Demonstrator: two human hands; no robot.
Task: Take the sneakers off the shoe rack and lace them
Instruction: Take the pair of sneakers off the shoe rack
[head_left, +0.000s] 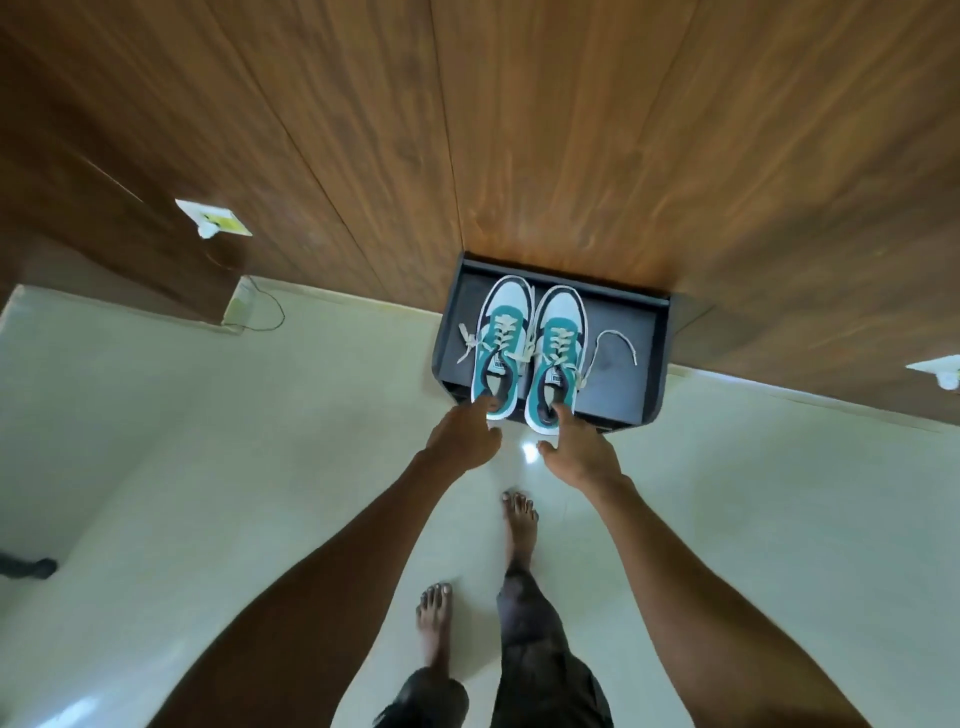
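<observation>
Sneakers (530, 353) are seen on the rack (631, 358) at 12 o'clock, laces loose. Left hand (462, 441) and right hand (579, 452) are placed at the heels, fingers hooked on the collars. Nothing is lifted yet; removal and lacing remain.

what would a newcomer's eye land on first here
The teal and white sneakers stand out first, side by side on the dark shoe rack against the wood wall, their pale laces trailing loose onto the shelf. Next come the two bare arms reaching in from below, the left hand and right hand each with fingers at a sneaker's heel. Bare feet stand on the pale floor beneath.
</observation>
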